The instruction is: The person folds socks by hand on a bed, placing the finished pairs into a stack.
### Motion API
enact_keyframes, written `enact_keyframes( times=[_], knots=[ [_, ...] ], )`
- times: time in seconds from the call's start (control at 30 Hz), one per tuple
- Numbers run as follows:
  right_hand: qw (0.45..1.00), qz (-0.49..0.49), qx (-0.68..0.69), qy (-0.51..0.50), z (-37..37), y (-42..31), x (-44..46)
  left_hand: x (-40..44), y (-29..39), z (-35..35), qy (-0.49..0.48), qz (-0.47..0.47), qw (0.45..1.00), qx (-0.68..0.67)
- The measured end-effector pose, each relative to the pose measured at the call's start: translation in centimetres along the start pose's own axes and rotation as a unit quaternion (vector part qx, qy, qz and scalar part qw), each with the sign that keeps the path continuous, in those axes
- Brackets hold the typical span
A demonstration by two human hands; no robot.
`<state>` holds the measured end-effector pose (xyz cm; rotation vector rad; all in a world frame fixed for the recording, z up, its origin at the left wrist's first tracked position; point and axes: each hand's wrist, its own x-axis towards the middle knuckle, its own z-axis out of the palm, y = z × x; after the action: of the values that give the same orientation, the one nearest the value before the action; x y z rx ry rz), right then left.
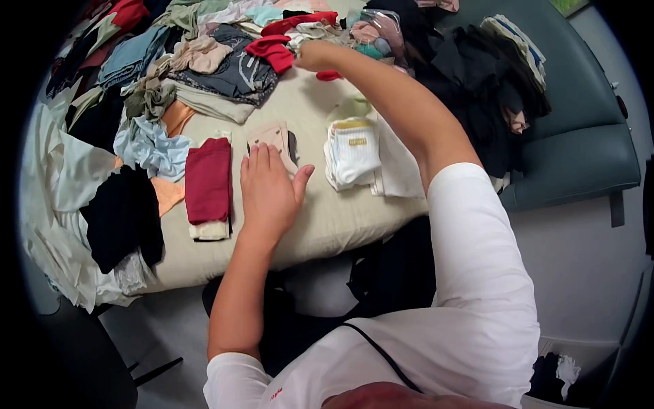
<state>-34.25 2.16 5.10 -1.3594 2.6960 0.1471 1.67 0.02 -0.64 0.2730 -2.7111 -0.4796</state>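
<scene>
My left hand (269,187) lies flat, fingers out and thumb apart, on a small folded beige dotted garment (271,135) with a dark piece under its right edge. At the far side of the bed, my right hand (319,57) is curled at the edge of a red garment (272,52) and appears to pinch it; the fingertips are partly hidden. Left of my left hand is a folded dark red garment (208,178) stacked on pale and dark cloth. To the right sits a stack of folded white socks (353,153) with a yellow band, beside a folded white cloth (396,160).
Mixed clothes, including a dark grey patterned garment (235,68), heap along the far side. A black garment (124,217) and white fabric (54,180) lie at the left. Dark clothes (470,75) cover part of a green padded seat (579,163). A clear bag (381,31) stands behind.
</scene>
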Motion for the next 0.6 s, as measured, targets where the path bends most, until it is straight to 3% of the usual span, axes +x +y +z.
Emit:
enact_keyframes(
  times=[0.03, 0.13, 0.2, 0.3, 0.33, 0.4, 0.47, 0.5, 0.6],
  knots=[
    [0.997, 0.022, -0.048, 0.050, 0.6, 1.6, 0.9, 0.3, 0.1, 0.1, 0.025, -0.010, 1.000, -0.017],
    [0.987, 0.040, -0.156, -0.024, -0.2, 5.4, 2.1, 0.9, 0.0, 0.3, 0.107, -0.001, 0.994, -0.033],
    [0.982, 0.033, -0.091, 0.163, 3.7, 10.1, 7.1, 1.3, -0.2, -0.4, 0.120, -0.007, 0.991, -0.050],
    [0.993, 0.028, -0.057, 0.095, 3.9, 12.2, 11.0, 1.6, -0.5, -0.7, 0.137, -0.014, 0.988, -0.074],
    [0.990, 0.032, -0.015, 0.139, 5.4, 12.8, 12.4, 1.7, -0.7, -0.7, 0.138, -0.009, 0.987, -0.083],
    [0.997, 0.020, 0.045, 0.065, 4.6, 14.1, 13.8, 2.0, -1.1, -0.5, 0.132, -0.017, 0.987, -0.087],
    [0.942, 0.092, 0.187, 0.265, 3.0, 12.3, 11.9, 2.2, -1.1, -0.4, 0.156, -0.004, 0.983, -0.093],
    [0.921, 0.070, 0.214, 0.319, 1.7, 12.2, 11.3, 2.3, -1.1, -0.5, 0.163, -0.005, 0.981, -0.101],
    [0.895, 0.011, 0.288, 0.340, -2.8, 12.5, 8.6, 2.4, -1.0, -0.1, 0.187, 0.009, 0.977, -0.103]
  ],
)
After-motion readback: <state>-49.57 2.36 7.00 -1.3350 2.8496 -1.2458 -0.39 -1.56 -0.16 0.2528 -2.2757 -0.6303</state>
